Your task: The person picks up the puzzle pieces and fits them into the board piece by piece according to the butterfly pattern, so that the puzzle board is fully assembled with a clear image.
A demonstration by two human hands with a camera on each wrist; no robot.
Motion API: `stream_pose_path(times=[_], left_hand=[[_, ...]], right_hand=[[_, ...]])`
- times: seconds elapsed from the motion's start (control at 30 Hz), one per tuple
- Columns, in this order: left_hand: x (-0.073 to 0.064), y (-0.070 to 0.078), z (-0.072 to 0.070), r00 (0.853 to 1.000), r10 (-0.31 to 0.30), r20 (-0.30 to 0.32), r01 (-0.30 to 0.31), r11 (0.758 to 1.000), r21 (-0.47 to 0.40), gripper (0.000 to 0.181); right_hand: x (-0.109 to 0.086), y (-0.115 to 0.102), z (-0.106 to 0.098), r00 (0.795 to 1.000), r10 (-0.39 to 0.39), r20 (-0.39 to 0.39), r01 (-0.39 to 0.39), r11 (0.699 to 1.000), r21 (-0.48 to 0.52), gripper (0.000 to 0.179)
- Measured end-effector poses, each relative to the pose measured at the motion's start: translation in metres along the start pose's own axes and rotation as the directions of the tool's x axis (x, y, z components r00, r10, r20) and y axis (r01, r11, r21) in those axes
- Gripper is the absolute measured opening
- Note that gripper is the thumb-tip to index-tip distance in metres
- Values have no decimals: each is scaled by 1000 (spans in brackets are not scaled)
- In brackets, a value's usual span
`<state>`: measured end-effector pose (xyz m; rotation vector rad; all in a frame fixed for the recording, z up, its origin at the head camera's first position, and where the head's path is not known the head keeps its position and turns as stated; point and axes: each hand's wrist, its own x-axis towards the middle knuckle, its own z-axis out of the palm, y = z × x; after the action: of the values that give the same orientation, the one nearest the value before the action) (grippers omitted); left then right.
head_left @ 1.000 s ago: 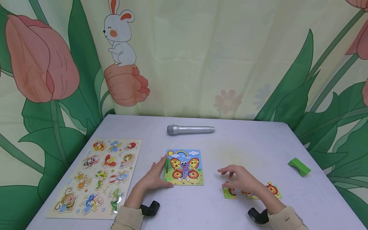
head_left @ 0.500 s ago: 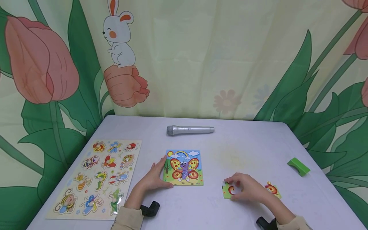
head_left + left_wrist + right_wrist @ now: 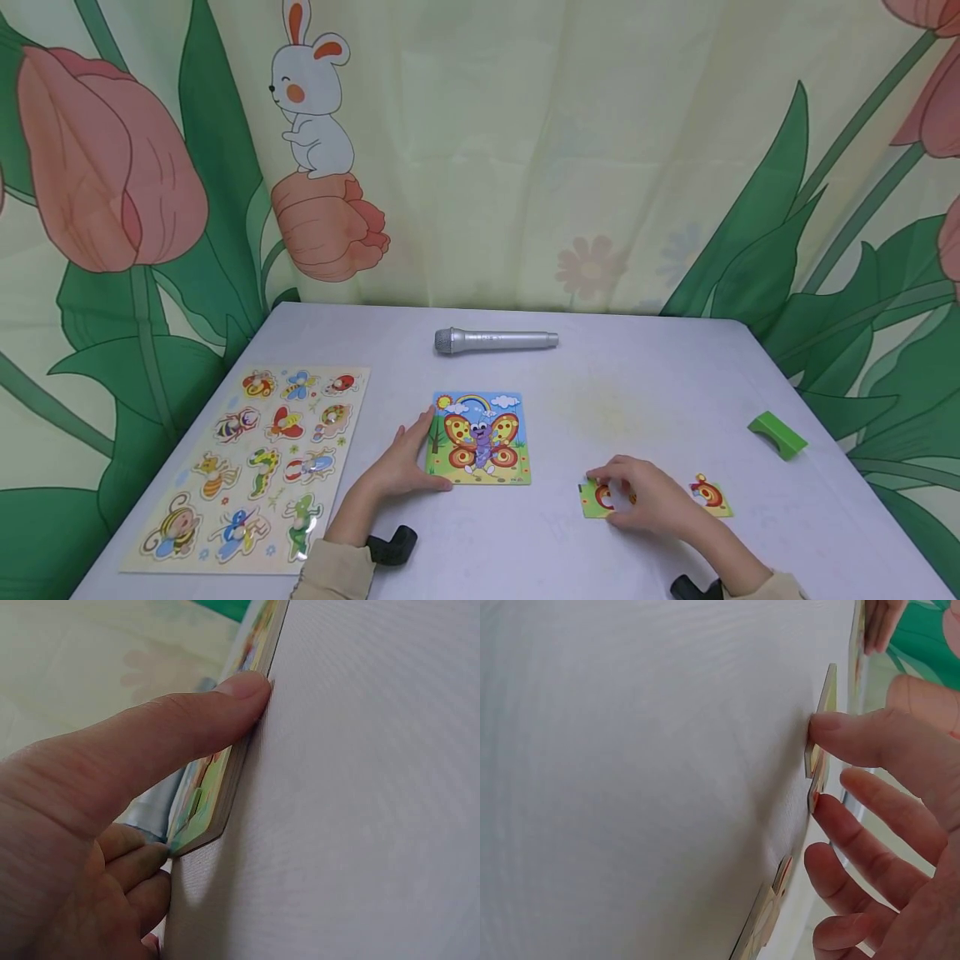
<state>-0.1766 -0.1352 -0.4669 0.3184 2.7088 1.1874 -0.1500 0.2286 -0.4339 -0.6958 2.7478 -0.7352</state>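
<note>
A square butterfly puzzle [image 3: 487,404] lies flat at the middle of the table. My left hand [image 3: 401,462] holds it at the lower left corner, the thumb along the near edge and the fingers at the left side; in the left wrist view the thumb [image 3: 191,724] presses the puzzle's edge [image 3: 234,780]. To the right, my right hand [image 3: 651,498] pinches a green and red puzzle piece [image 3: 591,502] on the table between thumb and fingers. Another piece is partly hidden beneath that hand. A third puzzle piece [image 3: 712,493] lies just beyond the right hand.
A large board of insect pictures [image 3: 202,425] occupies the left side. A silver toy microphone [image 3: 498,340] lies at the back. A green arch-shaped block [image 3: 778,435] is near the right edge. The printed curtain [image 3: 510,167] hangs behind the table [image 3: 495,550].
My right hand has come down from above the pieces and drawn slightly right, its thumb and fingers closing in on a piece. The left hand and the butterfly puzzle have stayed put.
</note>
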Motion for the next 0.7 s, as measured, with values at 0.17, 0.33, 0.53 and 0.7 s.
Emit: stream_pose_path(times=[0.17,0.33,0.53,0.7], left_hand=[[0,0,0,1000,4,0,-4,1000,-5,114],[0,-1,1,1000,10,-1,-10,1000,0,115],[1,-2,1,1000,-4,0,4,1000,1,115],[1,-1,1,1000,6,-1,-6,1000,10,115]], right_hand=[[1,-1,1,1000,18,-14,-19,999,-30,47],[4,-5,2,998,44,-52,-49,994,-95,44],[8,-10,4,995,33,-89,-45,990,-133,43],[15,-16,4,995,9,-96,-19,995,-101,44]])
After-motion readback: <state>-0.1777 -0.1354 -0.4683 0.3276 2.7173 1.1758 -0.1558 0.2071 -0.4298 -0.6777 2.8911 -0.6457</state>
